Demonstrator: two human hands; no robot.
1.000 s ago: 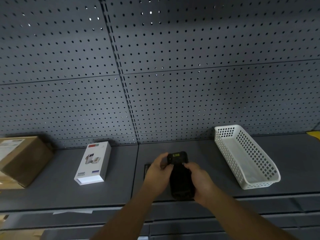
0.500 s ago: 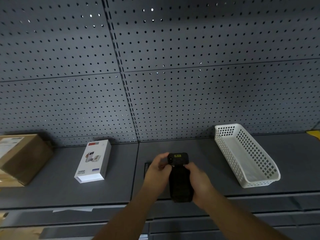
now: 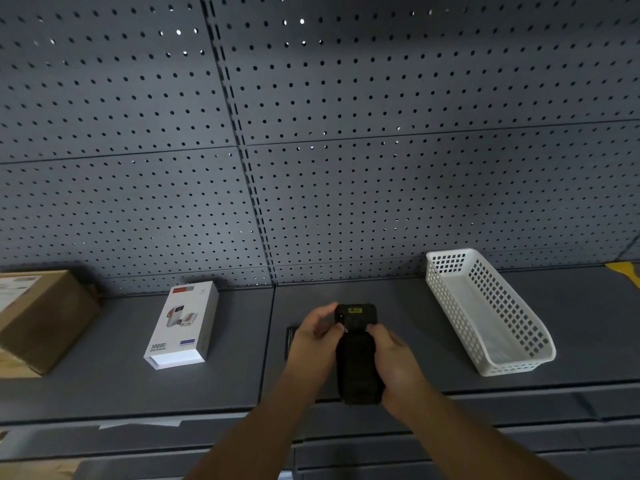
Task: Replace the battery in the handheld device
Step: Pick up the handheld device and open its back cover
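Far to the left of the grip a brown cardboard box (image 3: 41, 317) sits on the dark shelf (image 3: 104, 386), and nearer, still well left of the hands, a white power-bank box (image 3: 183, 325) lies flat. Just left of the grip, partly hidden behind the left hand (image 3: 313, 341), a thin dark slab (image 3: 290, 341) rests on the shelf; it may be a battery, though that is too dim to confirm.

The handheld device (image 3: 356, 355) is held over the shelf's front edge, back side up, a small yellow label near its far end. The left hand is clamped around its left flank, thumb tip pressed on the back near the top. The right hand (image 3: 394, 362) is closed on the right flank and lower body, its thumb set opposite.

This looks like working the back cover or latch. Doing it well likely means both thumbs pushing evenly along the body while the palms brace the sides, so the cover slides rather than twists.

Well right of the grip stands an empty-looking white perforated basket (image 3: 485, 306).
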